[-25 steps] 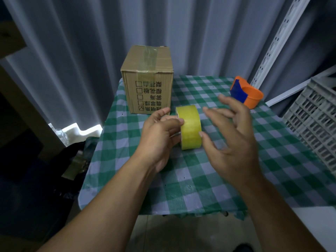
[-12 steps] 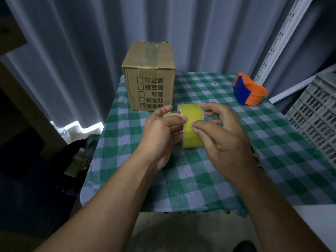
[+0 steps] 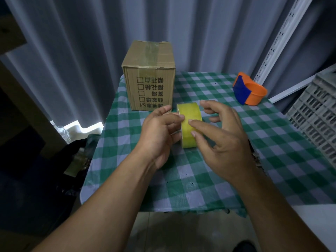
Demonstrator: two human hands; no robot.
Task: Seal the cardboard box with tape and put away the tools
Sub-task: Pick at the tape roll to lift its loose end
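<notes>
A brown cardboard box (image 3: 151, 73) with printed characters stands at the back left of the checked table (image 3: 272, 151), a strip of tape over its closed top. In front of it, my left hand (image 3: 160, 131) grips a yellow tape roll (image 3: 189, 113) held on edge above the cloth. My right hand (image 3: 223, 139) rests its thumb and forefinger tips on the roll's outer face, other fingers spread behind it. An orange and blue tape cutter (image 3: 249, 91) sits at the back right, apart from both hands.
Grey curtains hang behind the table. A white slotted rail (image 3: 283, 33) leans at the right and a grey plastic crate (image 3: 316, 115) stands beside the table's right edge. Dark clutter and a white foam piece (image 3: 80, 128) lie on the floor at left.
My right hand came in from open air and set its fingertips on the tape roll, then slid them along its face. My left hand kept holding the roll in place.
</notes>
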